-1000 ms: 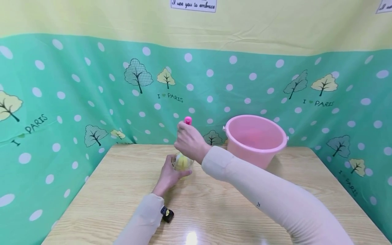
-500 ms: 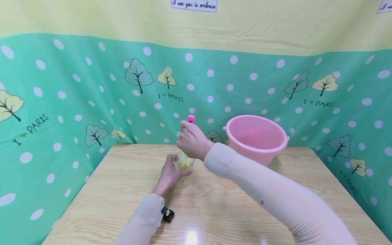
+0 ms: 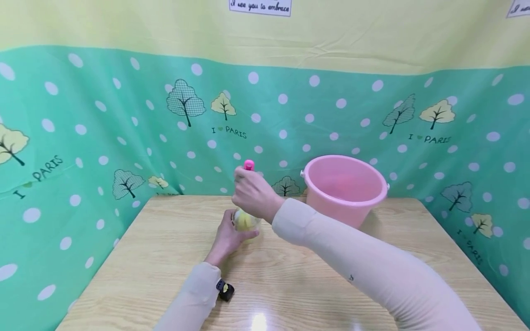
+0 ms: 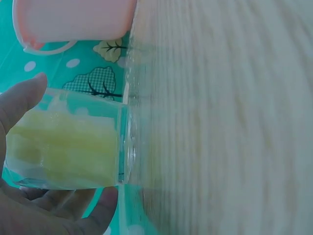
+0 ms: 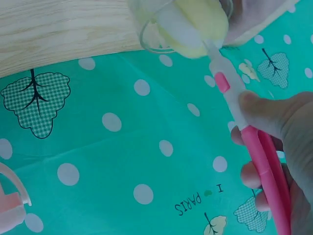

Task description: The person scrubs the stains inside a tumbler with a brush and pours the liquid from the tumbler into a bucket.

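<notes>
A clear glass with a pale yellow sponge-like piece inside stands on the table. Around its side curl the fingers and thumb of my left hand, seen in the left wrist view at the left edge. Above the glass, my right hand grips a pink and white handle, its pink end sticking up past the fist. In the right wrist view the handle's white tip reaches the yellow piece at the glass's mouth. A white part lies beside the yellow one.
A pink bucket stands at the back right of the wooden table. Behind the table hangs a green and yellow curtain with dots and trees. My left wrist carries a small black device.
The right hand with the handle shifts slightly right, then back left and a little lower over the glass. The left hand keeps its hold on the glass.
</notes>
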`<action>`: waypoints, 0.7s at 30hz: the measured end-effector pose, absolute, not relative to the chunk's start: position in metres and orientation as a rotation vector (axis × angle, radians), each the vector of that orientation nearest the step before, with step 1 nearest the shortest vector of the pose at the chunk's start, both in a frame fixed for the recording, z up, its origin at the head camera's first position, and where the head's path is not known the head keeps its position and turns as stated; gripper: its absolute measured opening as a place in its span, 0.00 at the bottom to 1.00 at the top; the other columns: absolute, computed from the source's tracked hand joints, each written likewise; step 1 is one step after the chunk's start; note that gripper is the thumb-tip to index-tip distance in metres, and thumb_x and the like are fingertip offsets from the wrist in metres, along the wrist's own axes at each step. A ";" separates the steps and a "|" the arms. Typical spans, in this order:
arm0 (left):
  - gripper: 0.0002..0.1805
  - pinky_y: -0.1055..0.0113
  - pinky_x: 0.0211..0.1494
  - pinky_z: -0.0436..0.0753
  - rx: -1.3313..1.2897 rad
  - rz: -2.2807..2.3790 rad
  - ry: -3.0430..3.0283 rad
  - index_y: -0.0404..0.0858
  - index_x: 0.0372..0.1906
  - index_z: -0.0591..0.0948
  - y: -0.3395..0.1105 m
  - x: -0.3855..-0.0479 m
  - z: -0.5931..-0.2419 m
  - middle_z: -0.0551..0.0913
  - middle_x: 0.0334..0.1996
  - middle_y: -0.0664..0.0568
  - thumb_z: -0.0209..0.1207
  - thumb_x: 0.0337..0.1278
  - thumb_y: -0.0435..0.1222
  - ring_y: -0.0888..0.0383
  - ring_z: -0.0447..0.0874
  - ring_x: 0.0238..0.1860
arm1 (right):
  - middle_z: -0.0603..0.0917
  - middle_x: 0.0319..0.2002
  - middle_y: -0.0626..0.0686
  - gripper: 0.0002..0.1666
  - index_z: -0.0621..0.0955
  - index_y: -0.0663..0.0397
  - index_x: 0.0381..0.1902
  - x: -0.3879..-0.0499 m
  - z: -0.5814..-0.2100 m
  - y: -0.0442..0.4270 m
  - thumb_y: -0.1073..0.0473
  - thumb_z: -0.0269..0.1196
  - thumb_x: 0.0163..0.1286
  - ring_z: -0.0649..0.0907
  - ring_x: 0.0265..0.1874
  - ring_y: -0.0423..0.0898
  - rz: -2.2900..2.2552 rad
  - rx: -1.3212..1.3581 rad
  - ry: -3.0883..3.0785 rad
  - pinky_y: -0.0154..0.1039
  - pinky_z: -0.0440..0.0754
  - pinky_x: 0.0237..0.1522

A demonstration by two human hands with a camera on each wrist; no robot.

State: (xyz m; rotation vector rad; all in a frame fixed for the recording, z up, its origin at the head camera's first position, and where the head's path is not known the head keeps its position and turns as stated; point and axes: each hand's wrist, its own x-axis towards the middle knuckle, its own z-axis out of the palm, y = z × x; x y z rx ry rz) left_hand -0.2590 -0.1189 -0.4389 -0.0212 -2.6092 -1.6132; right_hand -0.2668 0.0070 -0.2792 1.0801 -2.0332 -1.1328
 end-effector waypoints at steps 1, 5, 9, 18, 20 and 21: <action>0.46 0.51 0.59 0.73 -0.024 -1.607 -2.610 0.40 0.58 0.65 -0.119 -0.259 -0.439 0.75 0.56 0.43 0.78 0.31 0.45 0.47 0.75 0.55 | 0.84 0.26 0.48 0.08 0.83 0.44 0.25 -0.267 -0.280 0.007 0.58 0.61 0.63 0.72 0.29 0.47 -1.137 1.073 -2.034 0.40 0.62 0.46; 0.46 0.50 0.61 0.72 -0.038 -1.600 -2.611 0.39 0.58 0.64 -0.121 -0.260 -0.439 0.73 0.59 0.41 0.77 0.32 0.46 0.45 0.73 0.57 | 0.85 0.27 0.49 0.08 0.84 0.44 0.26 -0.267 -0.281 0.006 0.56 0.60 0.64 0.72 0.30 0.47 -1.175 1.041 -2.060 0.40 0.63 0.47; 0.47 0.49 0.62 0.70 -0.025 -1.615 -2.614 0.38 0.60 0.64 -0.120 -0.259 -0.439 0.70 0.62 0.39 0.77 0.32 0.46 0.43 0.71 0.60 | 0.86 0.29 0.48 0.08 0.84 0.42 0.28 -0.267 -0.280 0.006 0.53 0.60 0.65 0.72 0.30 0.46 -1.199 1.042 -2.108 0.41 0.63 0.47; 0.48 0.48 0.64 0.68 -0.017 -1.596 -2.621 0.37 0.61 0.64 -0.119 -0.257 -0.438 0.68 0.64 0.38 0.77 0.33 0.45 0.41 0.68 0.63 | 0.86 0.30 0.47 0.08 0.83 0.39 0.29 -0.267 -0.273 0.009 0.51 0.58 0.64 0.72 0.28 0.45 -1.162 1.120 -2.175 0.41 0.62 0.46; 0.47 0.48 0.64 0.68 -0.021 -1.600 -2.619 0.38 0.61 0.64 -0.118 -0.258 -0.437 0.68 0.64 0.38 0.77 0.33 0.45 0.42 0.68 0.63 | 0.85 0.28 0.47 0.08 0.82 0.39 0.27 -0.266 -0.271 0.009 0.51 0.57 0.63 0.71 0.28 0.45 -1.139 1.141 -2.182 0.41 0.62 0.45; 0.47 0.48 0.64 0.68 -0.026 -1.602 -2.619 0.38 0.61 0.64 -0.118 -0.258 -0.437 0.68 0.64 0.38 0.77 0.33 0.45 0.42 0.68 0.63 | 0.85 0.27 0.47 0.08 0.81 0.40 0.26 -0.266 -0.271 0.008 0.51 0.57 0.62 0.71 0.28 0.45 -1.133 1.149 -2.180 0.41 0.62 0.45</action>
